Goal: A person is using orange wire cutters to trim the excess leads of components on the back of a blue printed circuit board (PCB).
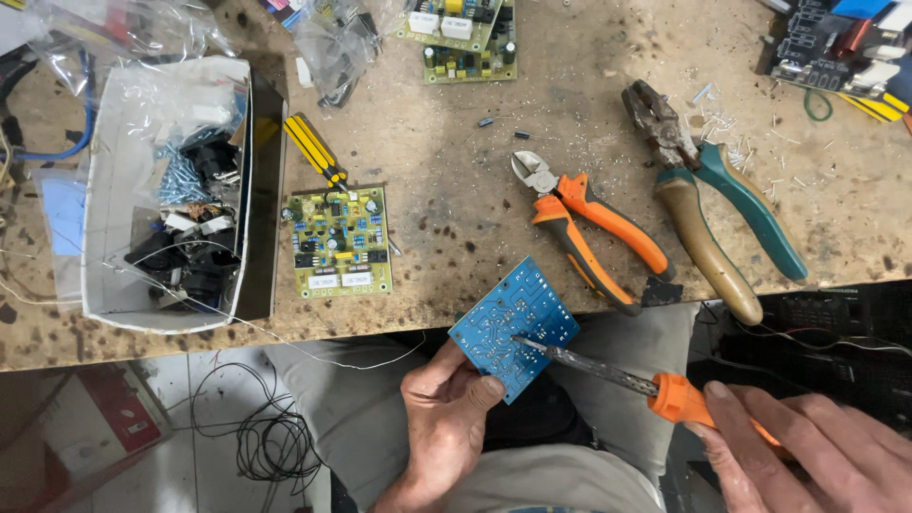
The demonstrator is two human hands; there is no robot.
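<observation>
Lower centre: left hand (445,418) grips blue circuit board (514,328); right hand (807,446) clenches soldering iron (655,389), tip on one joint; board best kept steady

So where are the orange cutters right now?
In the head view, the orange cutters lie on the workbench, right of the yellow-green circuit board and left of the big teal-handled pliers, just above the blue board.

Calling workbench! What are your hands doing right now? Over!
Left hand grips blue circuit board. Right hand grips orange-handled soldering iron, tip on board. Nothing in the way; orange cutters lie on bench behind.
</observation>
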